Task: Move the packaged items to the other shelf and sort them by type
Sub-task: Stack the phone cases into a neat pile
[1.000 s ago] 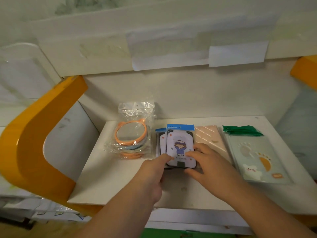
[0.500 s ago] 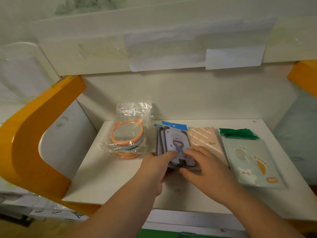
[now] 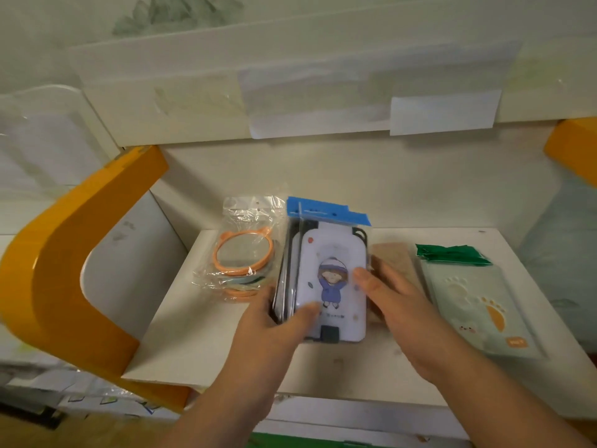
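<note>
White shelf board (image 3: 206, 350), front edge toward the camera, back edge against a pale wall panel. Curved orange side panel (image 3: 64, 273) closes off the shelf's left end; a second orange piece (image 3: 573, 150) shows at the upper right. An upper shelf edge (image 3: 290, 101) runs overhead, with paper slips (image 3: 442, 113) taped to it. Near the shelf's right edge lies a flat pale-green packet (image 3: 478, 305) printed with footprints, its green header at the back. Just left of it, a peach-coloured packet (image 3: 395, 263) lies flat, mostly hidden behind the right hand. At centre, a stack of clear-bagged phone-case packs (image 3: 332, 276) with blue header cards is tilted up off the board, its top toward the back edge; the front pack shows a cartoon figure in a purple coat. Toward the left back part of the shelf sits a clear bag of round mirrors (image 3: 240, 253), the orange-rimmed one on top; the bag lies just beside the stack, and I cannot tell whether they touch. Left hand (image 3: 277, 334) grips the stack's lower left corner, thumb on the front face, fingers wrapped behind. Right hand (image 3: 400, 308) holds the stack's right edge, thumb tip pressed on the front face, fingers hidden behind the pack.
</note>
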The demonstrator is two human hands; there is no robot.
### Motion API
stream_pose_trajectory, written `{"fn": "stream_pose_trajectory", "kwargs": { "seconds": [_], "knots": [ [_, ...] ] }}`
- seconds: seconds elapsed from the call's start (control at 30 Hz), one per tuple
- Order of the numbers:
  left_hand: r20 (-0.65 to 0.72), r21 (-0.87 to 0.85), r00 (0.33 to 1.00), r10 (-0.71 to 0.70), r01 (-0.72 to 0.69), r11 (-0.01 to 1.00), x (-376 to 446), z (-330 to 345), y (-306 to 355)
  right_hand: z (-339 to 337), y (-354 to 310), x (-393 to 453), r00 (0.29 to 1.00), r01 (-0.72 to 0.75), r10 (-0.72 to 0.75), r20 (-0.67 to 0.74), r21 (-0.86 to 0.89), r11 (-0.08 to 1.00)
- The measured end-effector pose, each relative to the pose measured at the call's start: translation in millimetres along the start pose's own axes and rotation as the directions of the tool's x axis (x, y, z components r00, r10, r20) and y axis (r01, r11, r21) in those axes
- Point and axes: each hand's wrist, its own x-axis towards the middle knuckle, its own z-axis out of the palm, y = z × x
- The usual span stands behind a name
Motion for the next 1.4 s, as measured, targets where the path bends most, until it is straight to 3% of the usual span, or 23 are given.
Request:
{"fn": "stream_pose_trajectory", "kwargs": {
  "seconds": [0.07,0.23,0.33,0.57,0.7,0.9,1.0,1.17,1.33,1.4],
  "knots": [
    [0.102,0.071,0.994,0.032,-0.039,0.997,-6,-3,-8,10,-5,-5,1.0,0.016,-0.014,-0.016,0.148,0.989],
    [0.203,0.389,0.956,0.211,-0.277,0.879,-4,-6,-28,24,14,-23,0.95,0.294,-0.291,-0.111,0.015,0.956],
    [0.209,0.382,0.942,0.264,-0.327,0.864,-3,-4,-38,29,40,-29,0.921,0.357,-0.359,-0.154,-0.042,0.933],
    [0.199,0.231,0.964,0.175,-0.22,0.948,-2,2,-72,25,60,-33,0.933,0.336,-0.341,-0.113,-0.066,0.94],
    [0.219,0.219,0.956,0.193,-0.241,0.946,0,5,-76,20,59,-39,0.925,0.365,-0.368,-0.098,-0.042,0.93],
    [0.315,0.206,0.939,0.136,-0.208,0.956,2,8,-70,25,70,-43,0.964,0.247,-0.253,-0.082,-0.075,0.966],
    [0.36,0.23,0.929,0.09,-0.182,0.956,6,4,-64,23,68,-41,0.97,0.219,-0.233,-0.064,-0.176,0.96],
    [0.337,0.313,0.939,0.067,-0.179,0.933,11,3,-62,25,64,-37,0.966,0.169,-0.211,-0.148,-0.25,0.953],
    [0.122,0.217,0.985,0.124,-0.148,0.965,10,9,-43,24,36,-25,0.971,0.068,-0.07,-0.229,-0.018,0.998],
    [0.038,0.084,0.998,0.05,-0.053,0.995,6,13,-32,25,19,-20,0.976,-0.005,0.032,-0.215,0.126,0.992]
  ]
}}
